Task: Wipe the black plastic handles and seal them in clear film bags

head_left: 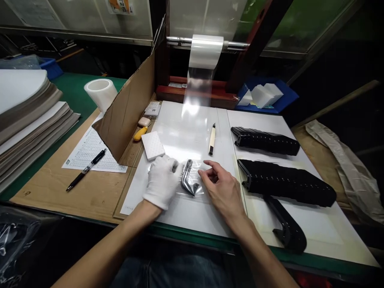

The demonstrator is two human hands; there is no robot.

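- At far left, a stack of pale sheets (27, 128) lies on the green worktop (73, 94), with a clear-wrapped blue bin (49, 68) behind it.
- Nearer the edge, a black pen (87, 169) lies on a wooden board (45, 192), beside a printed form (93, 154).
- A white film roll (100, 94) stands behind a tilted cardboard sheet (126, 108); a yellow-handled tool (140, 133) lies just beside the cardboard.
- A white sponge block (153, 145) sits just above the left hand (162, 180), which wears a white glove. Its fingers (172, 166) curl at the edge of the clear film (195, 180); I cannot tell whether they pinch it.
- A bent metal bar (187, 178) lies on that film, between the hands, on a white board (192, 136).
- The bare right hand (222, 188) is nearest the film, its fingers (210, 164) partly open and holding nothing visible.
- Above, film from a roll on a steel rod (205, 52) hangs down to the board; a craft knife (212, 139) lies below it.
- At right, three black moulded parts (285, 182) lie on a pale sheet (315, 228); a blue tray of white foam blocks (264, 94) sits behind them, and crumpled cloth (345, 168) lies further right.
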